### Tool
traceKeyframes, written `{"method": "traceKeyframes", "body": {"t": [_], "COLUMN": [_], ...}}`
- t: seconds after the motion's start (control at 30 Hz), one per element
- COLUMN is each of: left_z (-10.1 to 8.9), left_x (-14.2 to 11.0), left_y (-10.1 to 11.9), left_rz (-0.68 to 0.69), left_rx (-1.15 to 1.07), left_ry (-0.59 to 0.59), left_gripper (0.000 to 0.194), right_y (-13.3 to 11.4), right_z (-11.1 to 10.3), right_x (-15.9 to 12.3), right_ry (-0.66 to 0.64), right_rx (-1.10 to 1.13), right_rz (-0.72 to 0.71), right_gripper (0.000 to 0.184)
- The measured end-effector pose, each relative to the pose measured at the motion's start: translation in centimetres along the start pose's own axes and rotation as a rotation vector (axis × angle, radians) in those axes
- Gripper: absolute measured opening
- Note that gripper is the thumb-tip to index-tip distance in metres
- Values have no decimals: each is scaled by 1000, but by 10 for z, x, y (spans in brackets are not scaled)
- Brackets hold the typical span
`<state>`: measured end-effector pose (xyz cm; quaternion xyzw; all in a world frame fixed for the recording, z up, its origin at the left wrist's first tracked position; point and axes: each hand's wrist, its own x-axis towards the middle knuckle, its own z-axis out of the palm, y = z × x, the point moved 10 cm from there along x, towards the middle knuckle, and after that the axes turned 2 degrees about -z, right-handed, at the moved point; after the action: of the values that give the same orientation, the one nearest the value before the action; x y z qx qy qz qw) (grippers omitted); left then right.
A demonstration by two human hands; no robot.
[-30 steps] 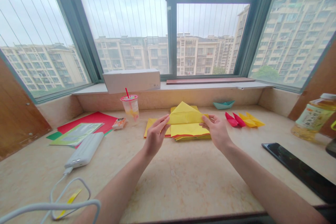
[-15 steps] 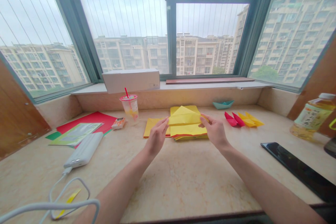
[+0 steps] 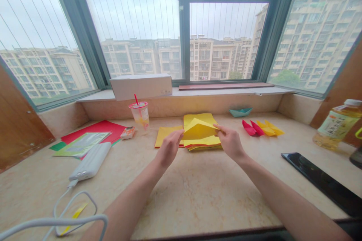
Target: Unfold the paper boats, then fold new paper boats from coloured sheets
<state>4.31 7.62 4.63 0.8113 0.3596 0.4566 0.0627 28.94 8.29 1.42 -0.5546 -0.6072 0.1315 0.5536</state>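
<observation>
A folded piece of yellow paper (image 3: 200, 129) with a peaked top is held up between my two hands. My left hand (image 3: 170, 144) pinches its left corner, and my right hand (image 3: 230, 141) pinches the right one. Beneath and behind it lies a stack of yellow paper (image 3: 210, 119), with red sheets showing at its front edge. Partly under my left hand is another pile of orange-yellow paper (image 3: 164, 135). Right of my right hand sit a pink folded paper shape (image 3: 252, 128), a yellow-orange one (image 3: 270, 128) and a teal paper boat (image 3: 240, 112).
At the left are a lidded cup (image 3: 140, 115), a small packet (image 3: 128, 132), red paper (image 3: 104, 128), a white power bank (image 3: 90, 161) and its cable (image 3: 76, 218). A phone (image 3: 319, 180) and a drink bottle (image 3: 336, 126) are at the right. A white box (image 3: 141, 86) stands on the sill.
The lower edge of the held yellow paper has gone from a straight band to a raised, bent opening in the middle. Both hands keep their grip and have barely moved.
</observation>
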Motion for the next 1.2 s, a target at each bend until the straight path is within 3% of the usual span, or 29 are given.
{"method": "traceKeyframes", "body": {"t": [0.2, 0.5, 0.6, 0.77, 1.2], "left_z": [3, 15, 13, 8, 0], "left_x": [-1, -7, -8, -7, -7], "left_y": [-11, -53, -52, -43, -44], "left_rz": [-71, -372, -388, -350, -395], "left_rx": [-44, -338, -349, -322, -351], "left_ry": [17, 50, 52, 58, 166], "left_gripper": [35, 59, 57, 32, 34], "right_y": [9, 5, 5, 1, -6], "right_z": [-5, -4, -6, -9, -12], "right_x": [1, 3, 3, 1, -2], "right_ry": [54, 68, 93, 112, 151], "right_rx": [129, 253, 311, 319, 350], "right_rz": [40, 23, 38, 36, -36], "right_gripper": [47, 45, 44, 27, 20]}}
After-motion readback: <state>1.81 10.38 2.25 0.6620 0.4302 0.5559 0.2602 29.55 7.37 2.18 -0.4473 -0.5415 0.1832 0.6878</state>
